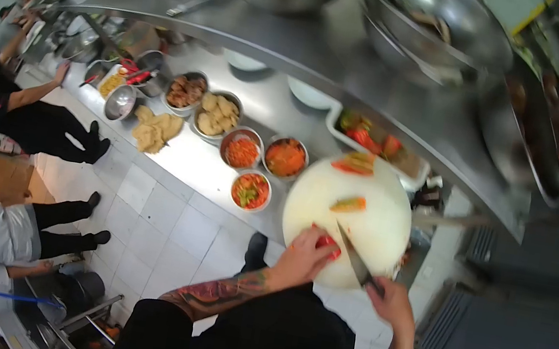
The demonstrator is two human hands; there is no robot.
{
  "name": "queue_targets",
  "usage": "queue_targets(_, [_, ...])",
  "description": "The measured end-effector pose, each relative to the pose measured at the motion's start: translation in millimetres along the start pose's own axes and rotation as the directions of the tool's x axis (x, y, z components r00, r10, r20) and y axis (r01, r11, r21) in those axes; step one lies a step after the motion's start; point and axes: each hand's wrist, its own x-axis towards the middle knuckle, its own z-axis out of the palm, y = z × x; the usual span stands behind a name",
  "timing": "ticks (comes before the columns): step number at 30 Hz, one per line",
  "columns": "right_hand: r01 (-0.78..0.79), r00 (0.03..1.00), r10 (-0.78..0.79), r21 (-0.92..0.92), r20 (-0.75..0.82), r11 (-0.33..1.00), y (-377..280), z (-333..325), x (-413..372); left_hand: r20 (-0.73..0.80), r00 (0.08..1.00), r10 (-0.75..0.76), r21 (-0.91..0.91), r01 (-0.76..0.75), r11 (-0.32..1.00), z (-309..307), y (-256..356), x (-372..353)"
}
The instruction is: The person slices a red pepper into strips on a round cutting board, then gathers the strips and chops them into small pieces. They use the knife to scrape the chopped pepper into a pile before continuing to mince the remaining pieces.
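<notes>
My left hand (306, 255) is closed on a red pepper piece (329, 246) near the front edge of a round white cutting board (316, 181). My fingers hide part of that piece. In my right hand (393, 304) is the handle of a knife (354, 253). Its blade points away from me over the board, just right of the red pepper. Farther up the board lies a yellow-green and orange pepper slice (349, 204). Beyond it, several orange-red pepper strips (354, 162) rest at the far side.
Metal bowls of chopped vegetables (250, 190) stand left of the board. Behind it is a white tray (407, 169) with peppers. A steel shelf (413, 97) bearing large bowls overhangs the counter. Two people (23, 103) (4, 231) stand at left, with another partly visible farther off.
</notes>
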Motion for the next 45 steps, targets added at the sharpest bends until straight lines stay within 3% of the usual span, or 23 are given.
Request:
queue_targets(2, [-0.124, 0.99, 0.122, 0.036, 0.064, 0.992, -28, -16, 22, 0.004, 1.0, 0.024, 0.028, -0.024, 0.999, 14, -10, 5])
queue_targets(5, [0.011, 1.0, -0.011, -0.028, -0.018, 1.0, -45, -22, 28, -0.016, 0.997, 0.072, 0.106, -0.07, 0.992, 8, -2, 19])
queue_targets(6, [-0.022, 0.999, 0.022, -0.02, -0.032, 1.0, -47, -18, 22, 0.004, 0.995, 0.101, 0.141, -0.1, 0.985, 6, -2, 20])
queue_targets(8, [0.069, 0.993, -0.08, -0.128, -0.085, 0.989, -46, -6, 10, 0.1, 0.986, 0.131, 0.219, -0.15, 0.964, 2, -7, 16])
queue_targets(11, [0.021, 0.997, -0.04, -0.253, -0.068, 0.967, -43, 9, 0, 0.192, 0.967, 0.165, 0.256, -0.211, 0.943, -7, -7, 18])
queue_targets(15, [0.082, 0.99, -0.117, -0.349, -0.081, 0.934, -63, 0, 6, 0.268, 0.945, 0.187, 0.279, -0.261, 0.924, -8, -4, 22])
queue_targets(25, [0.18, 0.982, -0.182, -0.446, 0.038, 0.877, -73, -21, -2, 0.236, 0.959, 0.155, 0.284, -0.221, 0.933, -6, -5, 20])
queue_targets(28, [0.195, 0.98, -0.196, -0.392, 0.038, 0.899, -73, -13, 16, 0.199, 0.962, 0.184, 0.285, -0.237, 0.929, -4, -7, 16])
queue_targets(36, [0.138, 0.989, -0.1, -0.417, 0.112, 0.898, -79, -11, 28, 0.156, 0.973, 0.17, 0.258, -0.207, 0.944, -1, -12, 15])
queue_targets(40, [0.165, 0.985, -0.135, -0.383, 0.104, 0.909, -86, -15, 36, 0.127, 0.97, 0.206, 0.272, -0.234, 0.933, -3, -13, 12])
queue_targets(42, [0.13, 0.986, -0.079, -0.388, 0.144, 0.912, -93, -27, 21, 0.146, 0.976, 0.163, 0.247, -0.195, 0.949, -4, -11, 12])
queue_targets(45, [0.138, 0.989, -0.106, -0.369, 0.106, 0.919, -86, -4, 43, 0.107, 0.978, 0.181, 0.241, -0.202, 0.949, -2, -15, 11])
